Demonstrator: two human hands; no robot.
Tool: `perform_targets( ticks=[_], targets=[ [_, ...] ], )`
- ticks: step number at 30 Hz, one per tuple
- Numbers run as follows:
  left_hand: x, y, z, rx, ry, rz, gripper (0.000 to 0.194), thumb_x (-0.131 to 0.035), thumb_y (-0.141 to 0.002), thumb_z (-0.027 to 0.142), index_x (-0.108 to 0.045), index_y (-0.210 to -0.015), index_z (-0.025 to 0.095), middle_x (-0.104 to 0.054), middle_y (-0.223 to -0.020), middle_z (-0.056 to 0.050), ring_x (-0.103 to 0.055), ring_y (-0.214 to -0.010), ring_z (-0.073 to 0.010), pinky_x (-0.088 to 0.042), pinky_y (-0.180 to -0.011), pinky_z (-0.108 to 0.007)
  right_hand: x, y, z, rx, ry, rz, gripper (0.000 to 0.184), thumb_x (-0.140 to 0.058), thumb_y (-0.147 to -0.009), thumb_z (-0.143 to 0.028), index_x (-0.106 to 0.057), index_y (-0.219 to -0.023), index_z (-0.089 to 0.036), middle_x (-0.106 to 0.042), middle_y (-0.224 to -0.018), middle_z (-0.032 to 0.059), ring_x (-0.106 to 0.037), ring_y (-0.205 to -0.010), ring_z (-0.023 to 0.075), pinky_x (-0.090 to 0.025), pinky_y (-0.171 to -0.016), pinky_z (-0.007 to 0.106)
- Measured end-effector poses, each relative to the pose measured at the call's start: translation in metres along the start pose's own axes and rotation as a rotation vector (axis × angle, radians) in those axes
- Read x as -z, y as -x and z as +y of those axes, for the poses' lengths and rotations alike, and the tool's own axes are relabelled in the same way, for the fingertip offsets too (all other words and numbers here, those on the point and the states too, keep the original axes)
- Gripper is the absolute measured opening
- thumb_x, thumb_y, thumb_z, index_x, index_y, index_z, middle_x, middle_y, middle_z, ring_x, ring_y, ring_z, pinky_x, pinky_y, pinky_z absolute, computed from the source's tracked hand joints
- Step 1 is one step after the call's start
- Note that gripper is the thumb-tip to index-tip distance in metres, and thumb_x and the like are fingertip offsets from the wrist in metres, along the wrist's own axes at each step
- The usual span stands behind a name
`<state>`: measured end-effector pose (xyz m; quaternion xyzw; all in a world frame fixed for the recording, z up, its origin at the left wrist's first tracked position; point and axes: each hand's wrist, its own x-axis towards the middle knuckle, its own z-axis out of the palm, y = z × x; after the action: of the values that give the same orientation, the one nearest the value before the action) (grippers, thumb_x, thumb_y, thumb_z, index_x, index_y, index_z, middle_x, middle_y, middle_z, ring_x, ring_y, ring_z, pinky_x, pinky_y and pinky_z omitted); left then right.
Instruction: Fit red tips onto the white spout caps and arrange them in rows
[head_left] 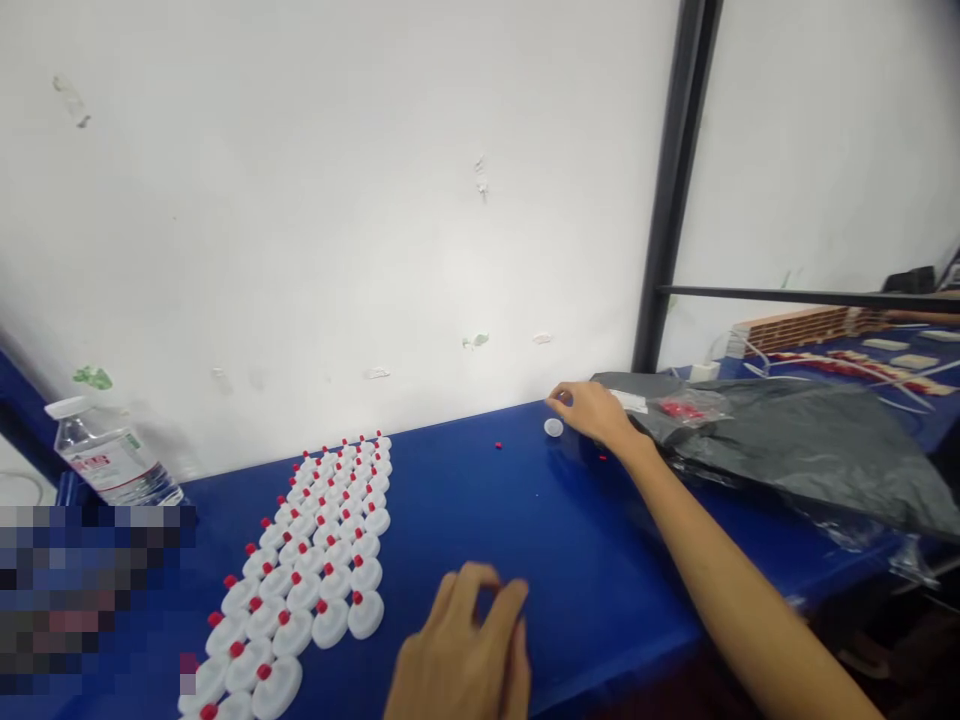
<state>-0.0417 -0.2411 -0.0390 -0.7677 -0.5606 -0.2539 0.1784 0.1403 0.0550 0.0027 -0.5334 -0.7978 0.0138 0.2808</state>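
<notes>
My left hand [465, 645] is low in the middle, just over the blue tabletop [457, 500]. Its fingers are bent and drawn in toward the thumb; what they hold, if anything, is hidden. Farther back, my right hand [592, 412] curls its thumb and forefinger together in a pinch. Right beside those fingertips lies a small round translucent white piece [553, 428]. To the left of my left hand stand close rows of white rounded plastic pieces [365, 613], each with a small red cap [357, 598]. One tiny red piece [498, 445] lies loose on the table.
A clear water bottle [120, 460] stands at the left by the white wall. On the right spreads a dark grey plastic bag [795, 440], with a clear packet of red pieces [686, 408] on it. A black metal post [667, 200] rises behind.
</notes>
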Motion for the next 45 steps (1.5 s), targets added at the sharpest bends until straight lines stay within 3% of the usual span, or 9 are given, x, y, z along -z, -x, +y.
perform_targets(
  ticks=[4,7,11,16,20,28,35,39,45],
  targets=[
    [-0.028,-0.088,0.014,0.256,-0.211,-0.336,0.037,-0.061,-0.082,0.004,-0.068,-0.116,0.016,-0.067,-0.109,-0.014,-0.07,-0.093,-0.0271,-0.061,-0.069,-0.031,-0.017,0.005,-0.01,0.021,0.169,-0.067,0.033,-0.063,-0.092,-0.043,-0.076,-0.103,-0.015,-0.076,-0.102,0.0188,-0.071,-0.097,0.0345,-0.048,-0.081,0.039],
    [-0.055,-0.138,0.0,0.364,-0.299,-0.347,0.049,-0.06,-0.085,0.003,-0.056,-0.134,0.002,-0.061,-0.122,-0.024,-0.069,-0.1,-0.0285,-0.06,-0.076,-0.032,-0.026,0.01,-0.023,0.039,0.253,-0.097,0.033,-0.068,-0.09,-0.041,-0.075,-0.1,-0.01,-0.075,-0.102,0.0244,-0.071,-0.098,0.0378,-0.048,-0.082,0.042],
    [-0.086,-0.165,-0.027,0.365,-0.315,-0.342,0.047,-0.051,-0.09,-0.001,-0.053,-0.137,0.002,-0.059,-0.126,-0.026,-0.07,-0.101,-0.0258,-0.059,-0.081,-0.031,-0.029,0.012,-0.028,0.081,0.297,-0.123,0.026,-0.069,-0.089,-0.035,-0.075,-0.101,-0.013,-0.075,-0.103,0.0214,-0.072,-0.098,0.0355,-0.05,-0.08,0.038],
    [-0.105,-0.163,-0.048,0.312,-0.282,-0.38,0.035,-0.042,-0.093,-0.003,-0.069,-0.112,0.012,-0.066,-0.116,-0.017,-0.069,-0.102,-0.0244,-0.058,-0.082,-0.031,-0.026,0.009,-0.023,0.099,0.263,-0.108,0.031,-0.062,-0.094,-0.041,-0.073,-0.106,-0.015,-0.076,-0.101,0.0196,-0.071,-0.099,0.0345,-0.049,-0.081,0.039],
    [-0.106,-0.158,-0.053,0.275,-0.244,-0.39,0.034,-0.041,-0.093,-0.002,-0.069,-0.104,0.013,-0.066,-0.114,-0.015,-0.067,-0.102,-0.0241,-0.056,-0.083,-0.032,-0.026,0.006,-0.021,0.092,0.163,-0.098,0.029,-0.061,-0.095,-0.039,-0.073,-0.106,-0.016,-0.075,-0.102,0.0195,-0.069,-0.103,0.0335,-0.047,-0.084,0.038],
    [-0.071,-0.129,-0.026,0.227,-0.101,-0.288,0.023,-0.043,-0.104,0.022,-0.063,-0.114,0.019,-0.07,-0.102,-0.007,-0.07,-0.086,-0.0202,-0.054,-0.076,-0.03,-0.032,0.009,-0.033,0.154,-0.295,-0.144,0.022,-0.069,-0.087,-0.036,-0.07,-0.103,-0.022,-0.076,-0.095,0.0075,-0.07,-0.09,0.0243,-0.049,-0.081,0.033],
    [-0.029,-0.117,-0.046,0.168,0.4,0.212,0.016,-0.063,-0.095,0.016,-0.073,-0.106,0.021,-0.076,-0.099,-0.002,-0.072,-0.085,-0.0166,-0.056,-0.084,-0.029,-0.036,0.015,-0.054,0.187,-0.813,-0.21,0.039,-0.078,-0.075,-0.04,-0.065,-0.106,-0.02,-0.072,-0.097,0.0047,-0.071,-0.087,0.0199,-0.055,-0.076,0.03],
    [-0.015,-0.122,-0.07,0.294,0.508,0.293,0.012,-0.065,-0.092,0.016,-0.075,-0.099,0.02,-0.076,-0.091,-0.001,-0.07,-0.065,-0.0136,-0.058,-0.064,-0.025,-0.025,0.017,-0.065,0.205,-1.031,-0.264,0.042,-0.08,-0.074,-0.046,-0.066,-0.102,-0.018,-0.072,-0.098,0.0062,-0.072,-0.085,0.0203,-0.056,-0.077,0.032],
    [-0.013,-0.113,-0.078,0.326,0.498,0.304,0.009,-0.065,-0.091,0.02,-0.074,-0.093,0.02,-0.076,-0.087,0.0,-0.07,-0.061,-0.0133,-0.056,-0.056,-0.023,-0.015,0.023,-0.074,0.248,-1.241,-0.34,0.037,-0.08,-0.076,-0.048,-0.07,-0.097,-0.019,-0.073,-0.094,0.0051,-0.071,-0.089,0.0202,-0.055,-0.077,0.031]
  ],
)
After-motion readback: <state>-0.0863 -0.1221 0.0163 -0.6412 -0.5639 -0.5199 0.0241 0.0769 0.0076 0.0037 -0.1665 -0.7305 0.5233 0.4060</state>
